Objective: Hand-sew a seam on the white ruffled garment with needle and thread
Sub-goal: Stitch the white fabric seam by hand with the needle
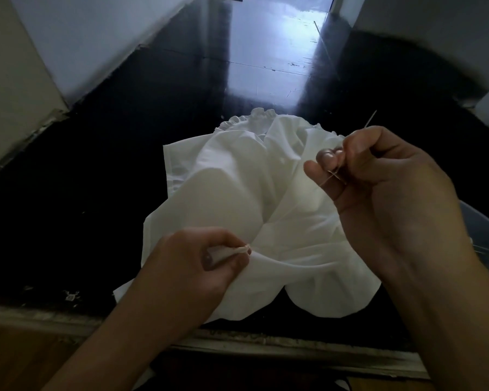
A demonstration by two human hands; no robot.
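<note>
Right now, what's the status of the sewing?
Left hand pinching garment edge. Right hand raised, fingers gripping needle. Thread too faint to trace. Nothing in the way.

Two bare hands show: the left hand in the lower middle of the frame and the right hand at the right. One white ruffled garment fills the centre. One needle pokes up at the upper right. One thread crosses the right fingers. One pale container sits at the right edge.
</note>
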